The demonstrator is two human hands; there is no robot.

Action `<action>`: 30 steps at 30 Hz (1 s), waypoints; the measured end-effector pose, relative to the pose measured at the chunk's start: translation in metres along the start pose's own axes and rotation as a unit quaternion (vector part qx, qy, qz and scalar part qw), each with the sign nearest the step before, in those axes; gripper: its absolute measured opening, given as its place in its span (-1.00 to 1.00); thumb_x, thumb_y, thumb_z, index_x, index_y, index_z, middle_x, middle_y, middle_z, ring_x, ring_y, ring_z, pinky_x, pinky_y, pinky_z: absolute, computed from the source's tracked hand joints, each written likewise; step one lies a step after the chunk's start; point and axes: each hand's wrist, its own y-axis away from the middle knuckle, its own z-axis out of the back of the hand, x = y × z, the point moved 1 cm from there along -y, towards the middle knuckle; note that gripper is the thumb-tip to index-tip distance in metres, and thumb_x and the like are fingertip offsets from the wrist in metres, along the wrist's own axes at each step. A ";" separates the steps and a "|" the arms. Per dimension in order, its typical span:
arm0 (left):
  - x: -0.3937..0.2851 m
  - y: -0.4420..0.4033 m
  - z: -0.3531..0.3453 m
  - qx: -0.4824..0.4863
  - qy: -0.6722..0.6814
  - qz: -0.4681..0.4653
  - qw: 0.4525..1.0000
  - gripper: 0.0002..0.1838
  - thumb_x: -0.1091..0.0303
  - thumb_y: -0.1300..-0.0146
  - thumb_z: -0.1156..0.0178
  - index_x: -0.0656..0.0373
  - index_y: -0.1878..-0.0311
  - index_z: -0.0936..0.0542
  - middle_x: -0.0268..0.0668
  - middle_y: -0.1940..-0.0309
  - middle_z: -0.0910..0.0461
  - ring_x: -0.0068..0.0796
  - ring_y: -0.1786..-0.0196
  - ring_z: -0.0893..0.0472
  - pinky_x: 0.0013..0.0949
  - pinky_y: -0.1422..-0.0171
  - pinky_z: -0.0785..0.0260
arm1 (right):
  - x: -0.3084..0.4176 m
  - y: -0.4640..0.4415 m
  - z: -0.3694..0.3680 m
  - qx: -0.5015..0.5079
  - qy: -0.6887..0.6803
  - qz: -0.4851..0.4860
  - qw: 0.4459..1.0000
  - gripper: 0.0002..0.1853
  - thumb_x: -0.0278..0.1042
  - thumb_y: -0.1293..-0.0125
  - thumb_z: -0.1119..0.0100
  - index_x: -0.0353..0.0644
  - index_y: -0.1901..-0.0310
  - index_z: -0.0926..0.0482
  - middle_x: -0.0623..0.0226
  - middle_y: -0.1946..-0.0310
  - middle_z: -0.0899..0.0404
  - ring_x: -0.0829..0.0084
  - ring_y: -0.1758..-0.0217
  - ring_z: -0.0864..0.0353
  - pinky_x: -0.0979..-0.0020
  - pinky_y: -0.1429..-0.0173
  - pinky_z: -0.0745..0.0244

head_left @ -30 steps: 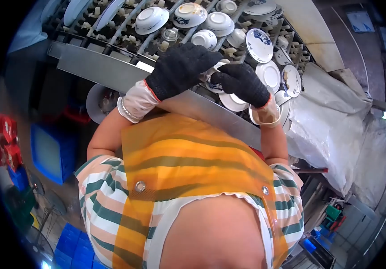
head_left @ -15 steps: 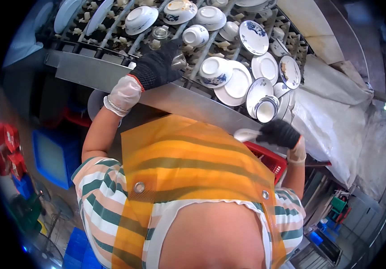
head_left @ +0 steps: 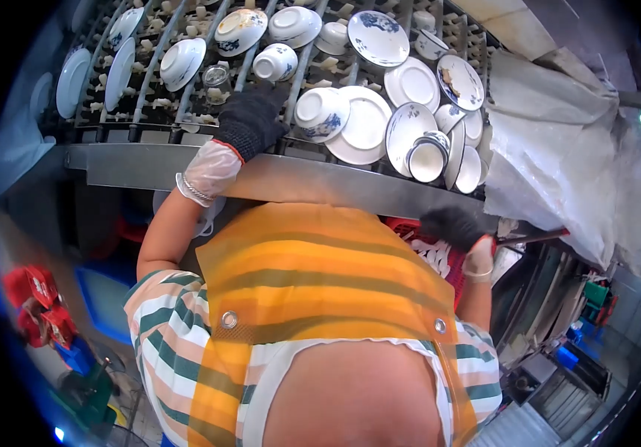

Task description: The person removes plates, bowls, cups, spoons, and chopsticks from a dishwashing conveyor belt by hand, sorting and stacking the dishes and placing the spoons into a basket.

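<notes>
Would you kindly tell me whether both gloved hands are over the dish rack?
No, only the left hand is over it; the right hand is near the red basket.

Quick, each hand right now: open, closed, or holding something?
Black-gloved left hand: near the clear glass cup; fingers unclear, grip cannot be told.
Black-gloved right hand: blurred, near the red plastic basket; open or closed cannot be told.

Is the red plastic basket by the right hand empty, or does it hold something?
Not empty: slender white utensils show inside the red plastic basket. Cannot tell how full; the translucent orange apron hides part.
</notes>
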 end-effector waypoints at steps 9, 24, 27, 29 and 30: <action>-0.086 -0.059 -0.028 -0.121 0.031 -0.315 0.941 -0.18 0.03 0.16 -0.38 0.07 -0.24 -0.38 -0.05 -0.01 -0.49 -0.07 -0.07 -0.48 -0.08 -0.18 -0.28 | -0.034 -0.295 0.138 -0.446 0.030 0.100 0.889 -0.50 -0.04 -0.17 -0.19 -0.20 -0.06 -0.51 0.03 0.05 -0.57 0.08 -0.02 -0.55 0.22 -0.13 -0.42; -0.085 -0.106 -0.028 0.122 0.110 -0.072 0.984 -0.18 0.08 0.17 -0.42 0.02 -0.24 -0.36 -0.09 0.05 -0.60 -0.10 -0.02 -0.58 -0.17 -0.09 -0.40 | -0.032 -0.293 0.210 -0.413 -0.002 0.074 0.908 -0.63 -0.16 -0.10 -0.26 -0.10 0.06 -0.62 0.09 0.24 -0.64 0.06 0.11 -0.61 0.20 -0.01 -0.50; -0.094 -0.101 -0.016 0.107 0.142 -0.078 0.981 -0.25 0.14 0.14 -0.40 0.07 -0.19 -0.39 -0.07 0.03 -0.58 -0.11 -0.03 -0.58 -0.18 -0.08 -0.40 | -0.068 -0.293 0.182 -0.307 0.108 -0.087 0.942 -0.30 -0.16 0.07 -0.39 -0.01 -0.20 -0.42 0.09 -0.10 -0.49 0.10 -0.13 -0.49 0.18 -0.18 -0.40; -0.099 -0.093 -0.014 0.062 0.219 -0.108 0.968 -0.29 0.13 0.15 -0.39 0.14 -0.13 -0.43 -0.04 0.06 -0.58 -0.07 -0.01 -0.57 -0.19 -0.09 -0.40 | -0.084 -0.295 0.168 -0.313 0.051 -0.081 0.945 -0.28 -0.17 0.07 -0.39 -0.02 -0.21 -0.41 0.10 -0.11 -0.49 0.09 -0.13 -0.48 0.18 -0.19 -0.40; -0.103 -0.091 -0.010 0.010 0.296 -0.140 0.945 -0.32 0.12 0.15 -0.38 0.21 -0.08 -0.47 -0.01 0.09 -0.58 -0.03 0.01 -0.57 -0.19 -0.10 -0.40 | -0.092 -0.296 0.165 -0.323 -0.001 -0.076 0.943 -0.27 -0.18 0.07 -0.38 -0.03 -0.22 -0.39 0.10 -0.11 -0.48 0.08 -0.13 -0.48 0.18 -0.19 -0.40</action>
